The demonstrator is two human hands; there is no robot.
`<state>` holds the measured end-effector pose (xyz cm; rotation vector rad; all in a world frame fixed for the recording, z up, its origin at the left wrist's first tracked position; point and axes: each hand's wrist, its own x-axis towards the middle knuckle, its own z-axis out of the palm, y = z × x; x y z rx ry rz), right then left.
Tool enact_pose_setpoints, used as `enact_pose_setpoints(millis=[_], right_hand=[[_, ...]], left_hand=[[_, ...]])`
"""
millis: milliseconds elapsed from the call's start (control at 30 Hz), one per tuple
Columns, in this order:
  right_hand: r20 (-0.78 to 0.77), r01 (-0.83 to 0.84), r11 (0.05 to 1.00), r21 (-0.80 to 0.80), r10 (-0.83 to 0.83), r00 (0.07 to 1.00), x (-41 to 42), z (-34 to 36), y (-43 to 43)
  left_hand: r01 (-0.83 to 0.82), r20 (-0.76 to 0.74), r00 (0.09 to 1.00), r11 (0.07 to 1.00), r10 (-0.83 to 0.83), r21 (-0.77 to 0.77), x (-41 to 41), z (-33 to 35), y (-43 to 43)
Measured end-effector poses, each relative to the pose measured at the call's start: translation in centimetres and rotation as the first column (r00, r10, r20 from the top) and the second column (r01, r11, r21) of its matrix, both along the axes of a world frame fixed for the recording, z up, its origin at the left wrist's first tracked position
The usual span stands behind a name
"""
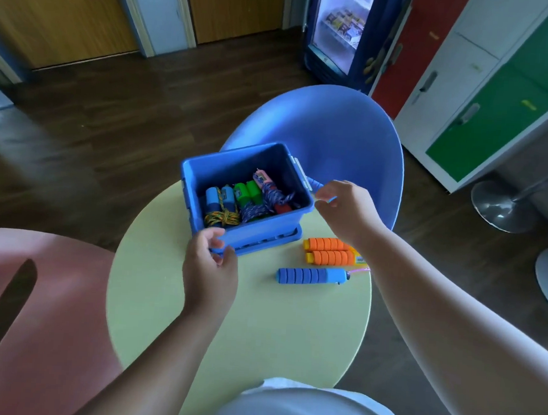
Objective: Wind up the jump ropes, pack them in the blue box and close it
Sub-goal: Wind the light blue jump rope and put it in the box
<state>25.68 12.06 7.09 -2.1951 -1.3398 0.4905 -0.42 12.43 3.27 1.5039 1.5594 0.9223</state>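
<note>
The left hand [209, 267] grips the blue box [265, 231] at its near corner and the right hand [346, 208] pinches its side handle [314, 183], so the orange rope [327, 257] and blue rope [310, 275] beside the box probably go in next.

- Near left corner of blue box [265, 231]: hidden behind left hand [210, 264].
- Right-side handle of the box: mostly covered by right hand [346, 208].
- ropes [231, 209] inside: lower parts hidden by the near wall.
- orange handles [327, 250]: right ends under the right forearm.
- blue handle [310, 275]: cord lost under the same forearm.
- fridge [338, 28]: cut by the top edge; contents too small to tell.
- pink chair [34, 321]: cut by the left edge.
</note>
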Motion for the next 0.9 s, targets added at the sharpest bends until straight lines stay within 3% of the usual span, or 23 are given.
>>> enact_pose_setpoints(millis=[100, 267, 500, 767, 900], right_hand=[[0.010, 0.050, 0.997, -0.060, -0.050, 0.999, 2.4, -1.4, -1.3], [0.031, 0.068, 0.986, -0.154, -0.064, 0.997, 6.1, -3.6, -1.3], [-0.009, -0.010, 0.977, -0.212, 0.008, 1.000, 9.7, -6.9, 2.4], [0.041, -0.215, 0.929, -0.300, 0.238, 0.971, 11.5, -10.4, 6.2], [0.046, -0.246, 0.908, -0.339, 0.277, 0.960, 12.3, -11.4, 7.1]], left_hand=[[0.092, 0.001, 0.996, 0.976, -0.094, -0.198, 2.5, -1.0, -2.0], [0.182, 0.024, 0.980, 0.842, -0.197, -0.508, 6.2, -3.3, -3.8], [0.095, -0.015, 0.991, 0.778, -0.133, -0.621, 10.2, -5.2, -4.9], [-0.039, -0.112, 0.993, 0.783, -0.039, -0.621, 13.2, -7.7, -5.0], [-0.088, -0.144, 0.990, 0.799, 0.002, -0.594, 13.6, -8.4, -5.0]])
